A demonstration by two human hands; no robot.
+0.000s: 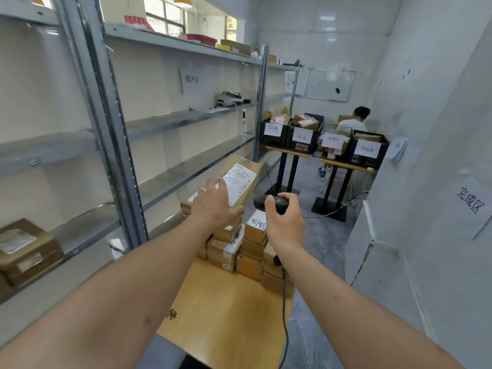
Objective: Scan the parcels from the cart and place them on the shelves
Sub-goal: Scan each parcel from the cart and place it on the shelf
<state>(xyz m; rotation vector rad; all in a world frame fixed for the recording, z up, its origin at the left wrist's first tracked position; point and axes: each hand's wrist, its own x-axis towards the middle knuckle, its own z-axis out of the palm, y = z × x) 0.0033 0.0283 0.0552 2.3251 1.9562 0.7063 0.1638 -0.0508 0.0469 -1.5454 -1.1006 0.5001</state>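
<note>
Head view: at centre, the left hand [213, 206] grips a small brown cardboard parcel [243, 179] by its near end, tilted up, with the white printed label facing the camera. At three o'clock from it, just beside, the right hand [283, 217] is curled around a black corded scanner [269, 201] aimed toward the label. Below, at six o'clock, more parcels [239, 251] sit stacked on the wooden cart [226, 310]. Grey metal shelves [170, 123] run along the nine o'clock side. The box looks light, stiff and dry, with taped matte faces; it should handle easily when held across its narrow sides, leaving the smooth label uncovered.
</note>
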